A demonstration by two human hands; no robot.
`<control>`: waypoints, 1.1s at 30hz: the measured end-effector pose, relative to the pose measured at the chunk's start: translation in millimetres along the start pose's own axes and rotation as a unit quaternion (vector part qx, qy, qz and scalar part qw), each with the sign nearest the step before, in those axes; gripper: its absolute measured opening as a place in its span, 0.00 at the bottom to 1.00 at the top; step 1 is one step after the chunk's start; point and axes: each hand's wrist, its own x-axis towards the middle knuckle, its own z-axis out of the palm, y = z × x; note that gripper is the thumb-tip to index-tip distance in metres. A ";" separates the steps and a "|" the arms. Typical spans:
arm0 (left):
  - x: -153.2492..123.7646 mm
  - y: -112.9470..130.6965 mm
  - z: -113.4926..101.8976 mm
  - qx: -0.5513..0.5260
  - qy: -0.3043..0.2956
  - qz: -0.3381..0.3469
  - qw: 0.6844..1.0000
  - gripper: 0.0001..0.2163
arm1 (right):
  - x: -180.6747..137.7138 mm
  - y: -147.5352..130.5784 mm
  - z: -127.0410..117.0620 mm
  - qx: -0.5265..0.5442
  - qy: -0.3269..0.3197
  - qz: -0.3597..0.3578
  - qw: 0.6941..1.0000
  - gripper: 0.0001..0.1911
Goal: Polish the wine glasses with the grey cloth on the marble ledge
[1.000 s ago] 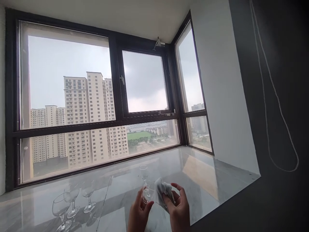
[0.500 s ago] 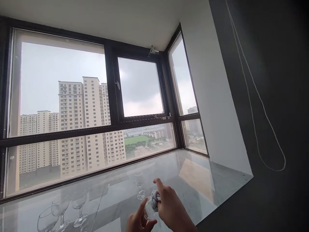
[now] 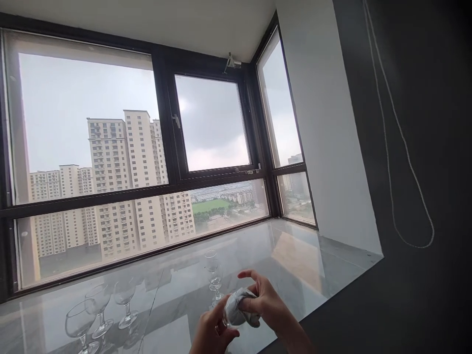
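Low in the head view, my left hand (image 3: 213, 328) is wrapped around a clear glass (image 3: 227, 322), which is mostly covered by fingers and cloth. My right hand (image 3: 266, 301) presses a crumpled light grey cloth (image 3: 236, 306) over the glass's bowl, its index finger stretched out to the left. Just beyond my hands, a small stemmed glass (image 3: 211, 265) stands upright on the glossy grey sill (image 3: 177, 290). To the left is a group of wine glasses: a front one (image 3: 79, 322), a middle one (image 3: 99, 307) and a rear one (image 3: 125, 300).
A dark-framed window (image 3: 169, 132) with a handle (image 3: 176, 121) runs behind the sill. At right, a looped cord (image 3: 405, 142) hangs against the dark wall (image 3: 424, 295). The sill's front edge (image 3: 342, 291) slants down toward my right arm.
The cloth was bunched in my right hand at the glass; now it is spread over the bowl. My view has shifted slightly, and the glasses appear a little differently placed in it.
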 end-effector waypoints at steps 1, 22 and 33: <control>-0.3 3.9 -0.5 -0.015 -0.004 -0.001 1.000 0.39 | -0.5 1.6 -1.0 0.043 0.003 -0.004 0.999 0.30; 8.1 7.1 -18.7 -0.219 0.177 -0.109 0.953 0.30 | 6.9 61.1 38.3 0.013 0.105 0.007 0.994 0.31; 13.8 2.9 -9.0 -0.075 0.151 -0.104 0.980 0.27 | 8.2 41.2 -23.1 -0.022 0.316 -0.015 0.948 0.34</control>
